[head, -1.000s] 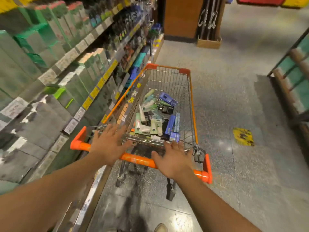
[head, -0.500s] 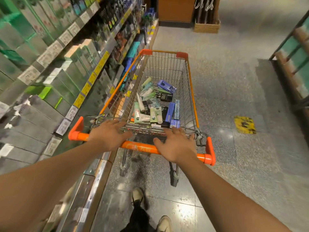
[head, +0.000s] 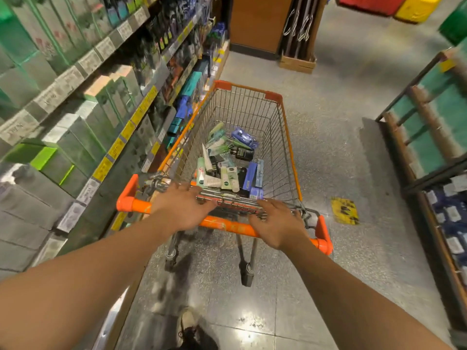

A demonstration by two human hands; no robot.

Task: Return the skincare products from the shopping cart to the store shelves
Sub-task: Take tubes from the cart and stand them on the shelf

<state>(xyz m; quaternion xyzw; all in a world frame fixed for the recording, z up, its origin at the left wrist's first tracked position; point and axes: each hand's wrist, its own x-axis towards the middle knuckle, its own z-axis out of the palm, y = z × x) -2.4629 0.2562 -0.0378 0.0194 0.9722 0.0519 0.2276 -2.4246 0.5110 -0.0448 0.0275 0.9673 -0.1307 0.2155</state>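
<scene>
Resting on the orange handle of the shopping cart, both hands lie palm down with fingers stretched forward rather than wrapped round the bar. The left hand covers the handle's left half, its straight fingertips reaching onto the wire frame behind the bar. The right hand sits on the right half, fingers likewise spread and flat over the wire.

The skincare products lie in a loose heap on the cart's floor, just beyond the fingertips of both hands and lower, toward the near end of the basket. Among them are pale green and white tubes, each bearing a small dark round logo whose lettering is too small to read, a dark jar or box, and several blue boxes. No brand name can be made out on any of them.

The store shelves run along the person's left, close beside the cart, packed with green and grey cartons. Yellow price tags and white labels line the shelf edges; the print is blurred. A yellow sticker lies on the speckled floor to the right of the cart, its dark marks unreadable. A shoe shows below the cart.
</scene>
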